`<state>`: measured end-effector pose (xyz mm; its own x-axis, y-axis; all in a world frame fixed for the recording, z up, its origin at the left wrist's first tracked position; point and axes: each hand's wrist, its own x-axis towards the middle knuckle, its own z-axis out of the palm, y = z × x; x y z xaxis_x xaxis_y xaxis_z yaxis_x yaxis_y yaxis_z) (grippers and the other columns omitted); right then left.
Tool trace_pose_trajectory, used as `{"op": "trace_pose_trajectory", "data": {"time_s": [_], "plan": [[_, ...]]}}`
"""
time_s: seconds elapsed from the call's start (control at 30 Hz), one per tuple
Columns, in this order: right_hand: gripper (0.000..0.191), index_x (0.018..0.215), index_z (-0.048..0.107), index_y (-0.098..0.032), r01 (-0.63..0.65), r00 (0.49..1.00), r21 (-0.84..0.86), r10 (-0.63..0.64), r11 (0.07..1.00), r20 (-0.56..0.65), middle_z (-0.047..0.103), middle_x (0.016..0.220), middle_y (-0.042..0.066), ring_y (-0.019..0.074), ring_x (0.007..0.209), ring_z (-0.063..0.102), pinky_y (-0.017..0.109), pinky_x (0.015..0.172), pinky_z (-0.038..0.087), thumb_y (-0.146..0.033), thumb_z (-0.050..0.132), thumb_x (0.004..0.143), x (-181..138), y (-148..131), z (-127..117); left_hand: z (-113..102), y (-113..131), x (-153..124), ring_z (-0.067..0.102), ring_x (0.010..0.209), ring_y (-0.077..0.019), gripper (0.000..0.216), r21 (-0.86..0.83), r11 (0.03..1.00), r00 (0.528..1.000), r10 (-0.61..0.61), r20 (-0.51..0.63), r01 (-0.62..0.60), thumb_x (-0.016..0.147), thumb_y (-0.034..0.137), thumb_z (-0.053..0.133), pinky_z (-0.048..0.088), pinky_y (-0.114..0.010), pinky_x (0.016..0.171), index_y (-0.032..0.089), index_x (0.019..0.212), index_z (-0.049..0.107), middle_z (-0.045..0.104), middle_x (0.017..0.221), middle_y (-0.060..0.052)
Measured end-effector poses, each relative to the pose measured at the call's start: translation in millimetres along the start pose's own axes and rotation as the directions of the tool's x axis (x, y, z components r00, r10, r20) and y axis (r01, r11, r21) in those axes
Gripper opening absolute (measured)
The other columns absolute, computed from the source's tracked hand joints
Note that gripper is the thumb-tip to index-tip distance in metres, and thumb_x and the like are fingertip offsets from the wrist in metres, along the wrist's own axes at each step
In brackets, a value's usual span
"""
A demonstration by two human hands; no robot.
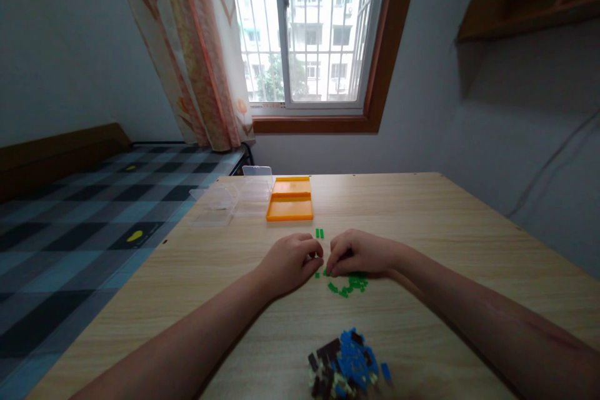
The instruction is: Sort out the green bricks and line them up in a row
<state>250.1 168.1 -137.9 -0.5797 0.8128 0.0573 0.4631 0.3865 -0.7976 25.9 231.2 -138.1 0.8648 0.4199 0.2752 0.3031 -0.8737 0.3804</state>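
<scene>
Both my hands rest on the wooden table, fingertips nearly meeting at its middle. My left hand is curled with fingers pinched together; what it holds is too small to make out. My right hand is also curled, its fingertips down on a scatter of small green bricks. Two green bricks lie just beyond the fingers. Near the front edge sits a built cluster of blue, brown and cream bricks.
An orange tray lies at the table's far side, with clear plastic box parts to its left. A bed with a checked cover stands left of the table. A window and curtain are behind.
</scene>
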Motion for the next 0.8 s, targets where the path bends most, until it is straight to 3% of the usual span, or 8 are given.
{"op": "trace_pose_trajectory", "data": {"time_s": [0.2, 0.43, 0.67, 0.8], "plan": [[0.023, 0.093, 0.081, -0.016, -0.066, 0.994, 0.082, 0.073, 0.994, -0.081, 0.067, 0.087, 0.005, 0.0142, 0.079, 0.059, 0.024, 0.072, 0.046, -0.034, 0.072, 0.082, -6.2, 8.4, -20.2, -1.7, 2.5, -1.9, 0.06, 0.073, -0.015, 0.009, 0.003, 1.0, 1.0, -0.004, -0.011, 0.004, 0.087, 0.02, 0.061, 0.042, -0.025, 0.066, 0.02, 0.092, 0.069, 0.065, 0.086, -0.002], [0.027, 0.092, 0.08, -0.014, -0.289, 0.95, 0.14, 0.302, 0.947, -0.075, 0.073, 0.086, 0.005, 0.0156, 0.076, 0.061, 0.024, 0.068, 0.045, -0.034, 0.072, 0.075, -15.0, 24.4, -32.9, -5.9, 7.5, -1.5, 0.058, 0.073, -0.0165, 0.01, 0.045, 0.998, 0.998, -0.039, -0.044, 0.041, 0.084, 0.016, 0.056, 0.04, -0.027, 0.064, 0.019, 0.086, 0.066, 0.064, 0.082, -0.003], [0.031, 0.094, 0.079, -0.012, -0.335, 0.903, 0.144, 0.361, 0.931, -0.234, 0.072, 0.078, 0.005, 0.0144, 0.067, 0.058, 0.025, 0.062, 0.042, -0.037, 0.069, 0.077, -8.6, 22.7, -21.3, -7.5, 5.0, -1.2, 0.056, 0.073, -0.0187, 0.011, 0.187, 0.98, 0.998, -0.068, 0.016, 0.064, 0.088, 0.024, 0.053, 0.038, -0.029, 0.064, 0.019, 0.078, 0.058, 0.062, 0.08, -0.004], [0.034, 0.102, 0.079, -0.014, -0.294, 0.909, 0.032, 0.289, 0.955, -0.3, 0.069, 0.077, 0.005, 0.0136, 0.066, 0.056, 0.024, 0.06, 0.04, -0.038, 0.066, 0.082, -8.9, 23.3, -22.9, -8.1, 5.3, -2.2, 0.056, 0.074, -0.0183, 0.008, 0.18, 0.983, 0.999, -0.038, 0.032, 0.031, 0.086, 0.023, 0.056, 0.038, -0.028, 0.065, 0.019, 0.079, 0.057, 0.061, 0.082, -0.003]]}}
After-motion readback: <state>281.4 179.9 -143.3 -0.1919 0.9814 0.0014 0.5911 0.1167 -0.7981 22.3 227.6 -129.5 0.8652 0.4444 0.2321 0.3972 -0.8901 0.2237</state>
